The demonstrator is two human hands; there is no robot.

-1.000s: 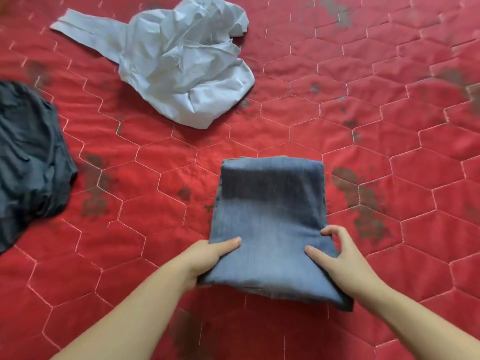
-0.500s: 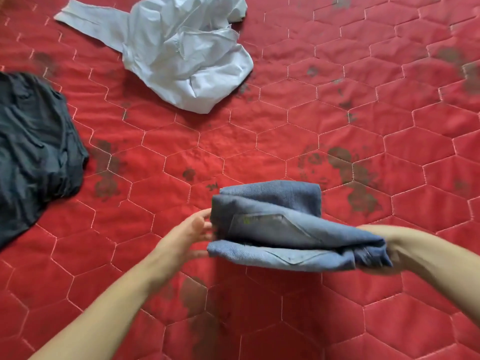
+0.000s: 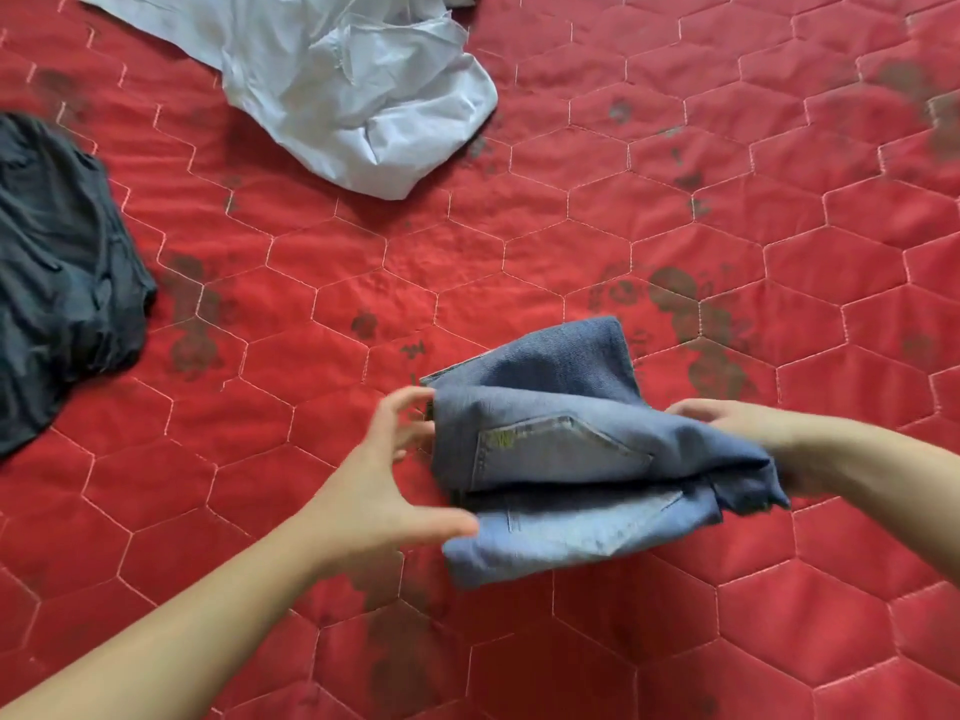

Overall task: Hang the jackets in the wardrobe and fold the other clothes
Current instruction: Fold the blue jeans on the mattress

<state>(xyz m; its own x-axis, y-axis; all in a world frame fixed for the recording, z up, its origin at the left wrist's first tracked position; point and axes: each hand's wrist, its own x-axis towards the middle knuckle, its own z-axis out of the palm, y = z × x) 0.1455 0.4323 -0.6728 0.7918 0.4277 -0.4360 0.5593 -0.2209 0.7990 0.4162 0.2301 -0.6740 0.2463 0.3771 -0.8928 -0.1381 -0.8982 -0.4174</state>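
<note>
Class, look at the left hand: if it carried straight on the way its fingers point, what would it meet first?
Most likely the folded jeans: the left hand points right at their near edge, its fingertips about touching it.

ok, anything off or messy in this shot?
Two things. The white shirt and the dark garment lie crumpled and unfolded on the red quilt. The quilt has dark blotches across it; stain or print, I cannot tell. The folded jeans look fine, held by the right hand.
</note>
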